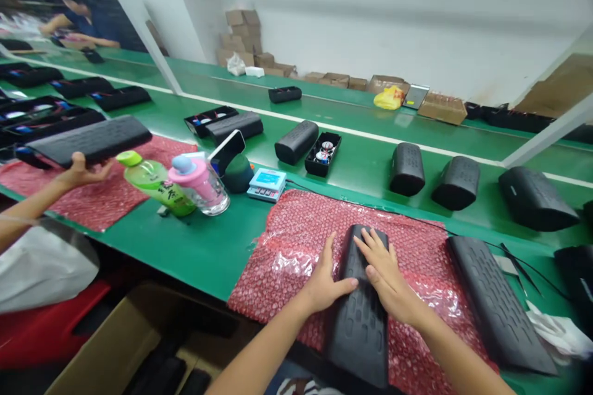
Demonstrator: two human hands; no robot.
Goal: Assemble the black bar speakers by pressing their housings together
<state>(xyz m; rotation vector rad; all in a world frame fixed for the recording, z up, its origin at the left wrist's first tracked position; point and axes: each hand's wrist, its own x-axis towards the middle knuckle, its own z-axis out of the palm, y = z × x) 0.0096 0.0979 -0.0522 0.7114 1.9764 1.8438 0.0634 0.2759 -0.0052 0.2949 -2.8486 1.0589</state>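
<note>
A long black perforated speaker cover (362, 327) lies lengthwise on a red bubble-wrap mat (296, 241) in front of me. My left hand (324, 281) rests against its left side, fingers flat on the mat and thumb on the cover. My right hand (382, 271) lies flat on top of the cover with the fingers spread. A second black cover (498, 302) lies on the mat's right edge, untouched.
Black speaker bodies (407, 168) and open shells (323, 153) stand along the green conveyor table (208, 247). A green bottle (155, 182), a pink-lidded cup (199, 185) and a small meter (266, 184) sit left of my mat. A co-worker's hand (81, 170) at the left holds another black cover.
</note>
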